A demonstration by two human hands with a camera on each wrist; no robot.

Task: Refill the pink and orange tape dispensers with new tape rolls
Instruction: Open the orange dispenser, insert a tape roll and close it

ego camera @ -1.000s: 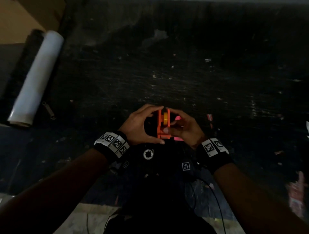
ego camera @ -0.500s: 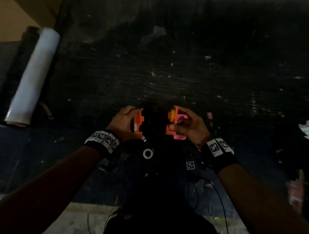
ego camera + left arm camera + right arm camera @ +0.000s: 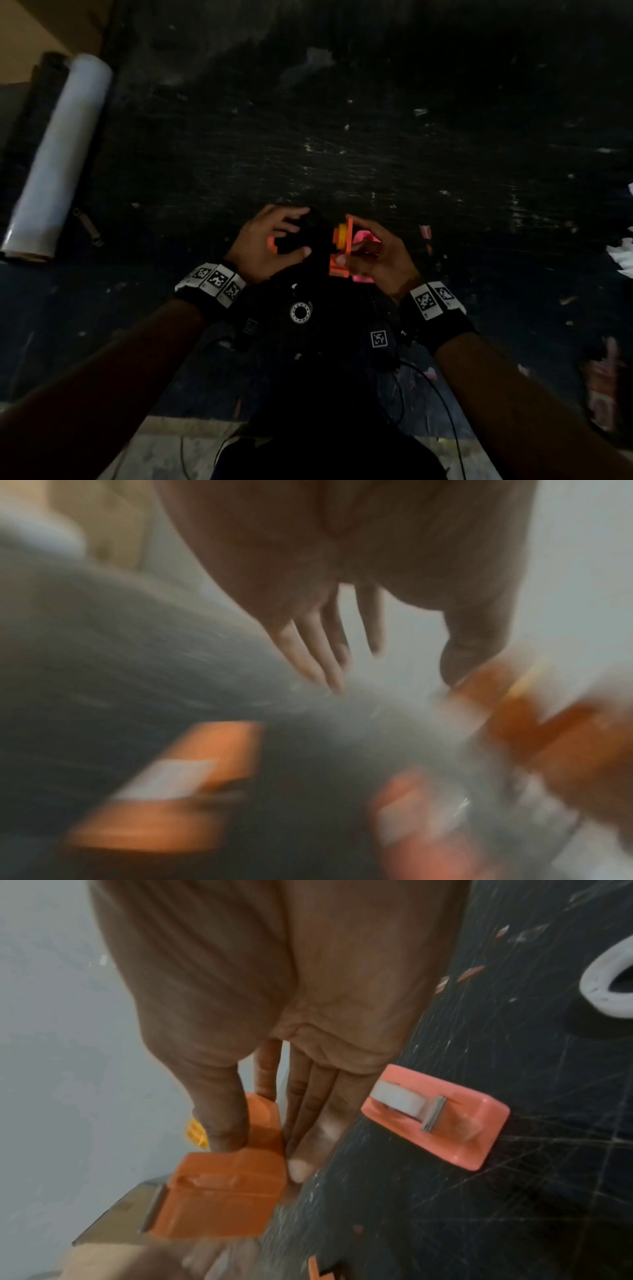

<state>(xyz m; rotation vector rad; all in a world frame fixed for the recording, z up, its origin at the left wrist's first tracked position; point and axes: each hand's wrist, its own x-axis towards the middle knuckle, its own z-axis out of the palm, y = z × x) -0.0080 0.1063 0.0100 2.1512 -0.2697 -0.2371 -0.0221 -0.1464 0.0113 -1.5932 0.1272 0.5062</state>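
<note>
left wrist view motion-blurred, white ring (image 3: 613,980) edge-cropped

No readable txt, only square coded markers on wristbands (image 3: 431,298)

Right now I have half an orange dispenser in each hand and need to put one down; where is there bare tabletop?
Bare dark tabletop stretches beyond both hands, bordered by the white film roll on the left and white scraps at the right edge. It is crowded beside the right hand, where the pink dispenser lies, and toward you, where cables run.
</note>
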